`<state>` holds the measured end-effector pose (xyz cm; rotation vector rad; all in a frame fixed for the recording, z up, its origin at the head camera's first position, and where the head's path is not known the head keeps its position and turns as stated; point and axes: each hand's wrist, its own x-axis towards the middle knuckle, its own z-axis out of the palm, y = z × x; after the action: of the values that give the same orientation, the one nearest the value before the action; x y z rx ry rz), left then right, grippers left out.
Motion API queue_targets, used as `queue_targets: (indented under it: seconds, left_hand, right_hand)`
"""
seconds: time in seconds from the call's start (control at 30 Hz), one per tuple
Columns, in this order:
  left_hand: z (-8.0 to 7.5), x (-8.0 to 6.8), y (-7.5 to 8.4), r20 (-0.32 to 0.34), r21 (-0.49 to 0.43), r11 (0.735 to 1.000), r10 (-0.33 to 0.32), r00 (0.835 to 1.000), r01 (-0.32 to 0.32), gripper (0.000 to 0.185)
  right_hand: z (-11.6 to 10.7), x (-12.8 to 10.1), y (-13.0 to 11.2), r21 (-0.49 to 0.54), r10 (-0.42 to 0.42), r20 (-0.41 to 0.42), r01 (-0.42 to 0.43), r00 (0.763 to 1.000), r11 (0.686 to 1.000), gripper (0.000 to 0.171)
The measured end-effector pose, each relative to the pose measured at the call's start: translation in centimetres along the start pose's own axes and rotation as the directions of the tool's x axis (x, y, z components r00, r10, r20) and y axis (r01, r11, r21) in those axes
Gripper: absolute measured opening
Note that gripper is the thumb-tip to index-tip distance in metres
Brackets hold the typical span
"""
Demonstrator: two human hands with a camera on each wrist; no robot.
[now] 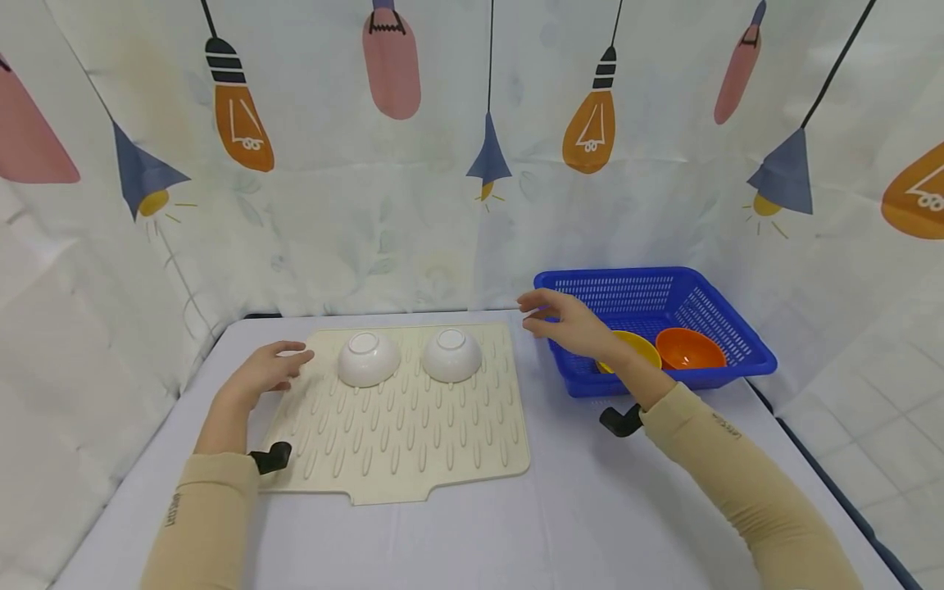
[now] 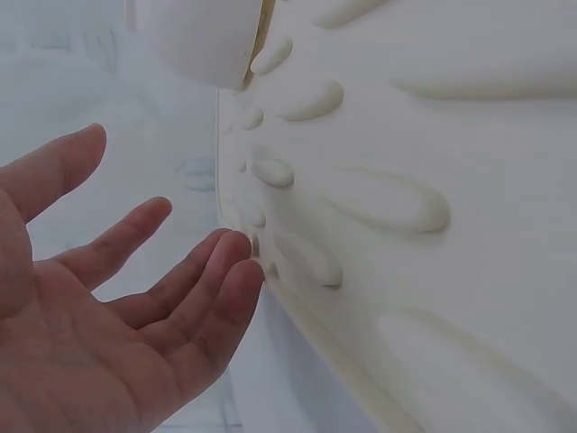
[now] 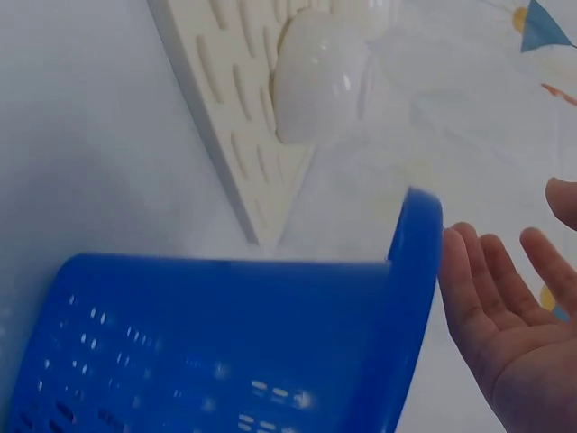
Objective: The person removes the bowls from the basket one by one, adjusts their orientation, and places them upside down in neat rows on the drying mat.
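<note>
The person's right hand (image 1: 564, 321) hangs over the near-left corner of the blue perforated plastic basket (image 1: 726, 373), palm down, its grip apart and empty, fingers straight and loosely spread toward the left. The right wrist view shows the same: an open palm (image 3: 505, 347) just beside the basket's blue rim (image 3: 410, 271), not touching it as far as can be told. Inside the basket, to the right of that hand and lower, sit a yellow plastic bowl (image 1: 640, 347) and an orange plastic bowl (image 1: 689, 348), both mouth up and side by side; the yellow one is the nearer and is partly hidden by the wrist. The left hand (image 1: 265, 370) rests on the left edge of the cream ribbed silicone drying mat (image 1: 413, 434), its grip also apart with fingers relaxed; in the left wrist view the fingertips (image 2: 236, 255) touch the mat's border. Two white ceramic bowls lie upside down on the far part of the mat, one left (image 1: 369, 358), one right (image 1: 451, 355), close together but apart. The left bowl lies just right of the left hand; the right bowl lies between the hands, left of the right hand. The mat lies on a pale lavender table (image 1: 590, 508).
</note>
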<state>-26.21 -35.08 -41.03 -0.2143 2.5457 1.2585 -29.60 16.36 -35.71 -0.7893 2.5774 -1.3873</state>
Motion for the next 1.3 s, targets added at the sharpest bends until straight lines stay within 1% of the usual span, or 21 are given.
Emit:
queue_targets:
  seconds: [0.13, 0.3, 0.4, 0.5, 0.67, 0.77, 0.97, 1.07, 1.2, 1.3]
  left_hand:
    - [-0.2, 0.0, -0.4, -0.040, -0.018, 1.000, -0.016, 0.999, 0.015, 0.080]
    - [-0.4, 0.0, -1.1, -0.026, -0.048, 0.998, -0.042, 0.999, 0.040, 0.080]
    - [-0.5, 0.0, -1.5, -0.022, -0.069, 0.997, -0.049, 0.999, 0.047, 0.075]
    - [-0.7, 0.2, -1.9, -0.022, -0.063, 0.997, -0.047, 0.999, 0.046, 0.067]
    - [-0.9, 0.7, -2.6, -0.029, -0.060, 0.997, -0.051, 0.998, 0.049, 0.062]
    - [-0.8, 1.0, -2.8, -0.039, -0.076, 0.996, -0.058, 0.998, 0.055, 0.059]
    - [-0.6, 1.5, -3.2, -0.055, -0.078, 0.996, -0.054, 0.997, 0.049, 0.058]
    - [-0.8, 1.6, -3.3, -0.049, -0.086, 0.995, -0.061, 0.997, 0.057, 0.061]
    - [-1.0, 1.7, -3.1, -0.037, -0.108, 0.992, -0.074, 0.997, 0.070, 0.063]
    - [-1.0, 1.7, -3.1, -0.043, -0.102, 0.993, -0.070, 0.997, 0.065, 0.064]
  right_hand:
    - [-1.0, -0.4, 0.0, 0.024, 0.024, -0.012, -0.024, 1.000, 0.999, 0.042]
    - [-2.2, -0.9, 0.7, 0.046, 0.042, -0.012, -0.042, 0.999, 0.998, 0.042]
    - [-3.0, -1.1, 1.1, 0.061, 0.057, -0.017, -0.056, 0.998, 0.997, 0.044]
    - [-3.7, -1.3, 1.5, 0.072, 0.072, -0.022, -0.070, 0.997, 0.995, 0.048]
    - [-4.6, -1.6, 2.1, 0.086, 0.101, -0.026, -0.098, 0.995, 0.991, 0.046]
    - [-5.0, -1.8, 2.6, 0.089, 0.123, -0.026, -0.121, 0.992, 0.989, 0.044]
    - [-5.9, -2.3, 3.1, 0.094, 0.165, -0.032, -0.161, 0.986, 0.982, 0.046]
    - [-6.5, -2.5, 3.2, 0.112, 0.187, -0.008, -0.185, 0.982, 0.976, 0.049]
    - [-7.3, -2.8, 3.4, 0.138, 0.224, 0.055, -0.230, 0.973, 0.963, 0.050]
    - [-7.8, -3.1, 3.6, 0.146, 0.248, 0.103, -0.261, 0.963, 0.954, 0.051]
